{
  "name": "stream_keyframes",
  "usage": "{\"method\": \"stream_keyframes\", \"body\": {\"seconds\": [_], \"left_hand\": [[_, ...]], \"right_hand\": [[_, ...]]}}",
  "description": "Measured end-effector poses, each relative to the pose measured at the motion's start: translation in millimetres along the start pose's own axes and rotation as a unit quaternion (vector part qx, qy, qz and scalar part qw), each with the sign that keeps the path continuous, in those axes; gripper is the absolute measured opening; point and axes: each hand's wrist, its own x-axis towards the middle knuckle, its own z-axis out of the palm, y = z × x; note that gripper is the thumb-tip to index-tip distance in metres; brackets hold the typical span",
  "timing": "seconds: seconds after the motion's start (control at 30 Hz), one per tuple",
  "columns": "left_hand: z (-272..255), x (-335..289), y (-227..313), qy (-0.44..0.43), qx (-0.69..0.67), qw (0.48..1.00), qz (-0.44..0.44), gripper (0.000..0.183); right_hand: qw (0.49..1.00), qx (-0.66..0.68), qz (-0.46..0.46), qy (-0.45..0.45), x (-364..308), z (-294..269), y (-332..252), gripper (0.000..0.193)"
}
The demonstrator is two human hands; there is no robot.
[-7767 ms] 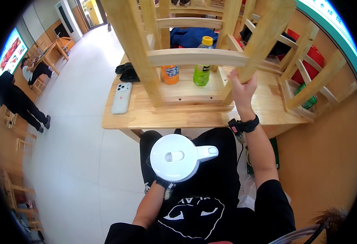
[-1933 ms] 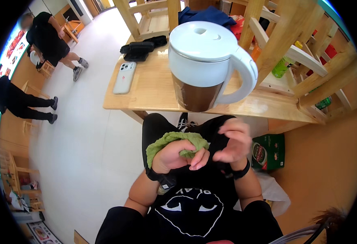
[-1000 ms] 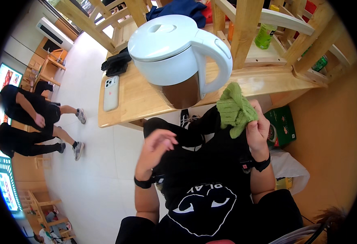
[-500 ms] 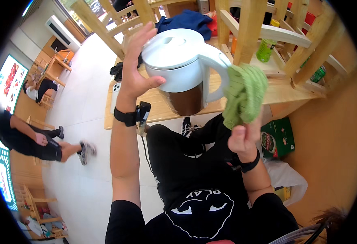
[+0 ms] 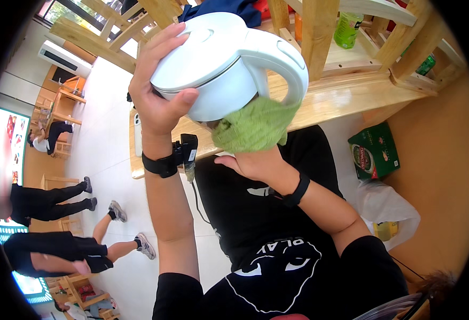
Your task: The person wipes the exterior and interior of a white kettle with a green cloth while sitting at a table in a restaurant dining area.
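A white kettle [image 5: 213, 80], with a round lid and a loop handle on its right, is tilted above the edge of the wooden table [image 5: 346, 98]. My left hand [image 5: 157, 96] grips its left side, fingers over the lid's rim and thumb across the front. A green cloth [image 5: 255, 127] lies against the lower body, below the handle. My right hand [image 5: 261, 162] presses it there from beneath; its thumb shows, but the cloth covers the other fingers. The lower part of the kettle is mostly hidden behind the cloth.
A phone [image 5: 138, 133] lies at the table's left end. Wooden chairs rest upturned on the table, near a green bottle [image 5: 347, 29]. A green box [image 5: 374, 151] and a white plastic bag [image 5: 386, 210] are on the floor at right. People [image 5: 58, 253] walk at left.
The kettle has come nearer and tilted, with my left hand still on it. My right hand has moved left, bringing the cloth from beside the handle onto the kettle's lower body.
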Motion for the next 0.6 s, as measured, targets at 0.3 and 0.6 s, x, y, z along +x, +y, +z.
{"method": "stream_keyframes", "body": {"seconds": [0.3, 0.6], "left_hand": [[2, -2, -4, 0.018, 0.003, 1.0, 0.013, 0.078], [2, -3, -5, 0.02, -0.016, 1.0, 0.008, 0.08]], "right_hand": [[0.996, -0.009, 0.01, -0.085, -45, 18, 17, 0.054], [0.995, -0.045, -0.075, 0.049, 21, -4, -4, 0.049]]}}
